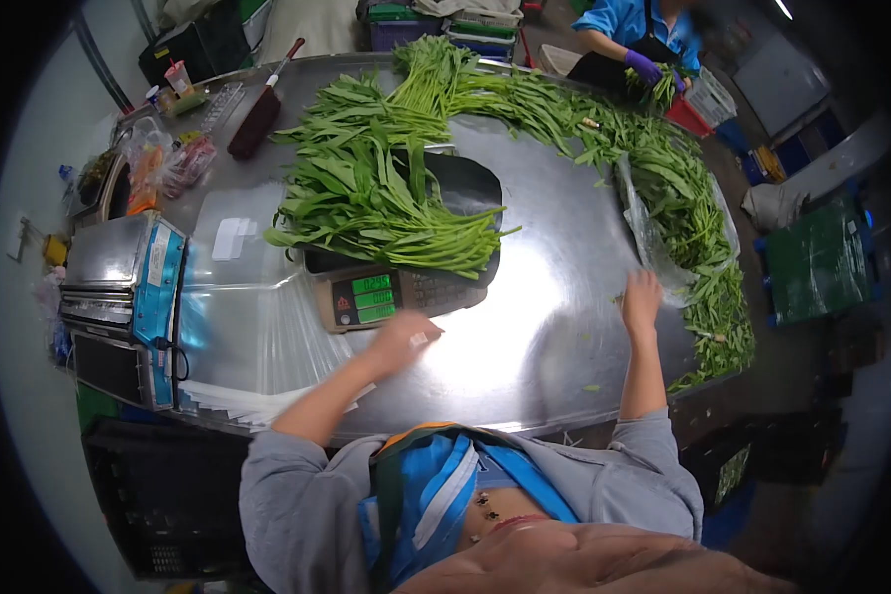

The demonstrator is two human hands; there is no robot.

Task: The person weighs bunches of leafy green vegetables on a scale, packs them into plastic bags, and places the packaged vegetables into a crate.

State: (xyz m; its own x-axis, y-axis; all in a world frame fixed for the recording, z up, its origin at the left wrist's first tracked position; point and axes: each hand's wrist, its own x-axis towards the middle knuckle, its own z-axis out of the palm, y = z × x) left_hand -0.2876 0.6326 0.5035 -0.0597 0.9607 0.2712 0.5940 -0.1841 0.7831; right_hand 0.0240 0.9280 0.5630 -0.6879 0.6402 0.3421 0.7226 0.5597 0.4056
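My left hand [403,343] is blurred by motion just in front of the digital scale [406,297], with a small white patch near its fingers. Whether it grips anything I cannot make out. Long-stemmed leafy greens [366,198] are piled on the scale, covering most of its dark pan [480,183]; the green display is lit. At the right, my right hand [642,300] is low over the metal table, fingers apart and nothing seen in them. It is nearest to a clear plastic bag [639,213] lying among more greens [683,223].
Clear plastic bags [243,317] lie flat on the metal table [564,356] at left. Beyond them stands a blue and silver machine [163,267]. A dark red brush [255,124] lies farther back. Across the table, a person in purple gloves [643,67] handles greens near a red basket [690,117].
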